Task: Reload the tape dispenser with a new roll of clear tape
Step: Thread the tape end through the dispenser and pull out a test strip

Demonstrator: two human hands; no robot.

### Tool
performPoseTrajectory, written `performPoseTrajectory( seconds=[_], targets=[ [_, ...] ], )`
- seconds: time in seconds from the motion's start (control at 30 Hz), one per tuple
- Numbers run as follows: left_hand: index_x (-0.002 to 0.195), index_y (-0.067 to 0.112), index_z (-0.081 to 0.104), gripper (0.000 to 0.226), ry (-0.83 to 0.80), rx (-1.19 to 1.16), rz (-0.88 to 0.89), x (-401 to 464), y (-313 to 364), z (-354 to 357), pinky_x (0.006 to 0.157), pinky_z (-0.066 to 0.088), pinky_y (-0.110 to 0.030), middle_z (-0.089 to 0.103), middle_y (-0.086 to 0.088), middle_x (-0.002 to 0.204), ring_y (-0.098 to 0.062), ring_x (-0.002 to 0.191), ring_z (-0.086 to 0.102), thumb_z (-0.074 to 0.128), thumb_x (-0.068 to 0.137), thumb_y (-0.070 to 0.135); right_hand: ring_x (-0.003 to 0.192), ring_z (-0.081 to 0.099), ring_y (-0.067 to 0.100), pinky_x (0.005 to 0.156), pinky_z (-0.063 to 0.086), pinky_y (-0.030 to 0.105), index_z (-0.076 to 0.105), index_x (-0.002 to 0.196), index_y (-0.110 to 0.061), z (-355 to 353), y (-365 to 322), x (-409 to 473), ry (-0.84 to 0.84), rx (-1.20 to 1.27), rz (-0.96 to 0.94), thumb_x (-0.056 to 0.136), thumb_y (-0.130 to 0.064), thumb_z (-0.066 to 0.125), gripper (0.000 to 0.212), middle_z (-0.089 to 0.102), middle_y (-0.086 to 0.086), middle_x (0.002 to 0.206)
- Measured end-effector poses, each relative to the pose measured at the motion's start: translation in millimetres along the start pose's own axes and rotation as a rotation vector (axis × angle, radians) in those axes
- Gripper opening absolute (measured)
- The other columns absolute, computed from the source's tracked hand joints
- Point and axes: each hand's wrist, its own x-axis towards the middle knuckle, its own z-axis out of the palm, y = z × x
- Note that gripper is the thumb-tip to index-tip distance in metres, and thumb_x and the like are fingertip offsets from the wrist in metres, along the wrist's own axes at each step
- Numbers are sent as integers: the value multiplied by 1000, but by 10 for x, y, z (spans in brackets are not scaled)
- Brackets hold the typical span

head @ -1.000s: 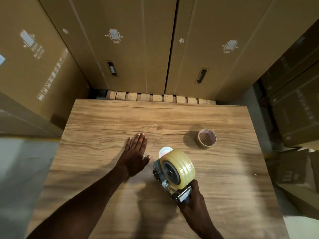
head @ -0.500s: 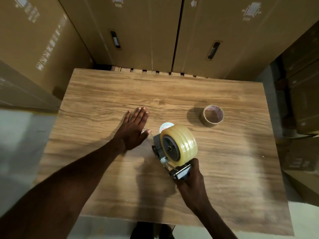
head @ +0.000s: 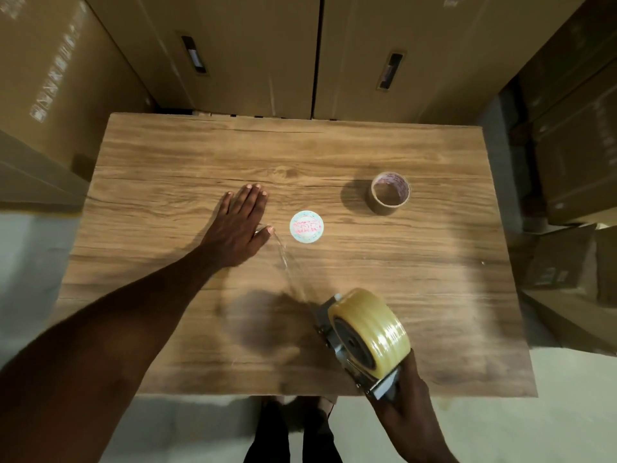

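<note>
Two hands are busy over a wooden table [head: 434, 269]. The left hand [head: 238, 228] lies flat on the wood with its fingers straight and close together, and its thumb presses down the end of a clear tape strip [head: 290, 265]. That strip runs back to the tape dispenser [head: 360, 342], which the right hand [head: 405, 399] grips by the handle near the front edge. A fat roll of clear tape [head: 377, 324] sits on it. A round paper label [head: 306, 226] lies just beside the left thumb. An empty cardboard core [head: 390, 192] stands farther back on the right. Big brown boxes [head: 253, 51] stand all around the table.
</note>
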Motion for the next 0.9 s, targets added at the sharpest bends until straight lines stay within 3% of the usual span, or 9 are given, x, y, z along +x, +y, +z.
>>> performPoseTrajectory(
  seconds=[0.1,0.17,0.23,0.33,0.47,0.6,0.77,0.9],
  targets=[
    [158,11,21,77,3,2,3,-17,14,-3,123,15,-52,18,-12,168,-28,156,14,33,98,57,76,77,19,65,52,20,34,119,-83,-81,112,-227,49,0,14,82,-19,87,91,77,9,89],
    [158,11,21,77,-4,-3,-1,-14,20,-6,123,15,-52,18,-12,168,-28,156,14,32,97,57,79,77,26,68,52,23,35,120,-80,-137,191,-339,67,18,30,84,-30,82,77,75,16,91],
    [158,12,20,78,-15,-3,-2,-9,33,-2,123,15,-52,17,-12,168,-28,156,14,30,97,58,76,77,31,67,58,33,37,122,-74,-200,300,-440,54,-40,51,82,-18,81,81,74,20,86],
    [158,11,19,78,-28,-1,-11,-5,29,-9,123,15,-52,18,-13,168,-28,156,14,30,96,58,69,76,26,67,62,45,37,124,-68,-280,411,-598,16,-119,111,76,-17,78,82,76,12,76],
    [158,11,18,78,-30,-1,-15,-21,67,-33,122,16,-54,19,-14,167,-30,155,15,31,96,57,63,72,16,59,54,32,37,122,-64,-306,461,-755,5,-140,117,79,-10,77,80,76,-4,74],
    [158,9,17,75,-65,-8,-28,-18,107,-44,120,18,-58,18,-15,167,-32,155,15,35,98,51,66,70,11,58,52,35,39,120,-53,-252,446,-836,-5,-126,137,82,-12,74,66,75,-11,80],
    [157,9,19,72,-90,-41,-105,5,204,-29,119,18,-63,17,-15,167,-33,155,13,32,97,46,60,58,12,54,41,27,41,115,-35,-137,424,-935,20,-102,141,80,-22,68,46,68,-13,77],
    [158,11,16,71,-132,-60,-194,20,322,-78,119,17,-62,12,-12,169,-33,156,11,23,96,46,66,61,23,57,49,46,41,115,-28,-46,459,-987,42,-132,150,81,-16,68,46,67,-7,79]
  ],
)
